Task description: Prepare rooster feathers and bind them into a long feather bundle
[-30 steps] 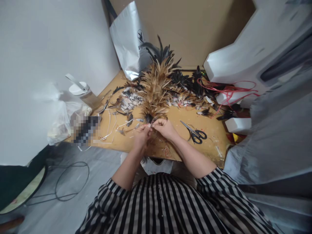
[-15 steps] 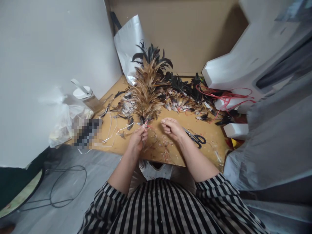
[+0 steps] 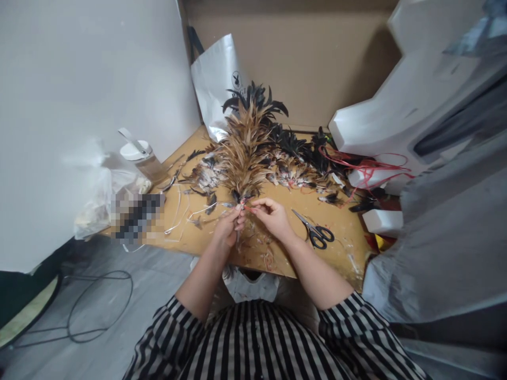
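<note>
A long bundle of brown feathers with black tips [image 3: 247, 145] stands out over the table, its bound base toward me. My left hand [image 3: 229, 226] is closed round the stem just below the lowest feathers. Close beside it on the right, my right hand [image 3: 271, 215] pinches a short red string [image 3: 249, 209] that runs from the binding. Black-handled scissors [image 3: 316, 230] lie partly open on the table [image 3: 222, 248], to the right of my right hand.
Loose feather piles [image 3: 291, 171] lie behind and beside the bundle. A tangle of red string [image 3: 368, 170] is at the right. At the left are a lidded container [image 3: 144, 161] and a plastic bag [image 3: 103, 206]. A silver bag [image 3: 216, 79] leans at the back.
My right hand has moved left to the binding and now pinches the red string. My left hand still grips the stem. The whole view has shifted slightly.
</note>
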The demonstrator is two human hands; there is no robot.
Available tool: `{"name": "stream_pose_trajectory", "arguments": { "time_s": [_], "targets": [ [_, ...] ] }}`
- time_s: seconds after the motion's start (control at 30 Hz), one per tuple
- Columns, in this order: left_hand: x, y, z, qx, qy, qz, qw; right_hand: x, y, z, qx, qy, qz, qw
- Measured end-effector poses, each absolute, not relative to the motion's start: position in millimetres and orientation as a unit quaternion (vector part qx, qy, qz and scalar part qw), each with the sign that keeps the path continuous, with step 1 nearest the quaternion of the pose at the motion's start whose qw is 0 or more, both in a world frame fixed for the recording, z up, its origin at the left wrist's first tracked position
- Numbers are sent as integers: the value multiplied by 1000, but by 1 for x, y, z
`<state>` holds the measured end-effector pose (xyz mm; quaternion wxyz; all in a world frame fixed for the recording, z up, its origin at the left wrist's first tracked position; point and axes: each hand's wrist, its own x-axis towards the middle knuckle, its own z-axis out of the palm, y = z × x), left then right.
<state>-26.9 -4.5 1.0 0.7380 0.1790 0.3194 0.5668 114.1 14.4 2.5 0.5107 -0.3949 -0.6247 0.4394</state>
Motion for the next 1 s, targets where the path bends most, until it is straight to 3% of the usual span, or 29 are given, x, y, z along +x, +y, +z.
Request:
{"name": "stream_pose_trajectory", "arguments": {
  "time_s": [0.17, 0.4, 0.83, 1.0],
  "targets": [
    [-26, -6, -5, 187, 329, 562, 735, 117, 12, 5, -367, -695, 347, 512],
    [-27, -12, -3, 205, 343, 556, 729, 117, 11, 5, -339, -740, 316, 487],
    [-26, -26, -12, 209, 351, 556, 724, 110, 5, 3, -347, -727, 326, 495],
    [-21, -31, -10, 188, 373, 577, 702, 103, 3, 1, -398, -646, 418, 501]
  ]
}}
